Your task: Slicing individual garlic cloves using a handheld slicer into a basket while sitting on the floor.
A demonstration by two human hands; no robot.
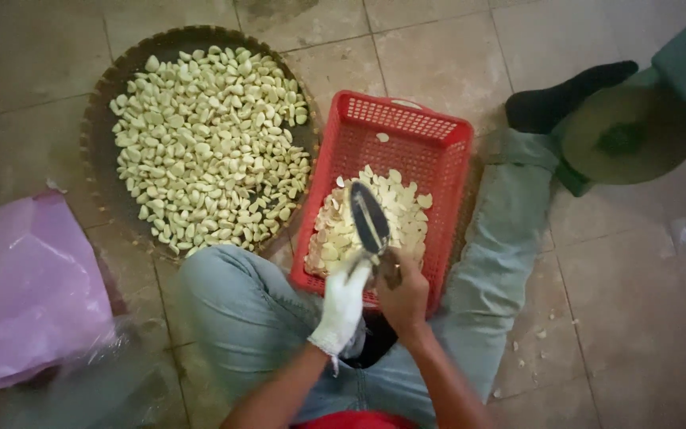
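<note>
Knife blade points up and away from the person, long axis running out over the red basket of cut garlic pieces. Right hand is wrapped tight round the handle; gloved left hand pinches something tiny at the blade's base, can't tell what. One round woven tray of peeled cloves sits just left, one pink bag further left, all on the floor.

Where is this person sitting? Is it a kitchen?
Probably the floor of a kitchen or a food-preparation room, though that is a guess. The person sits on a tiled floor beside a round woven tray heaped with peeled garlic cloves, holding a knife over a red plastic basket.
</note>
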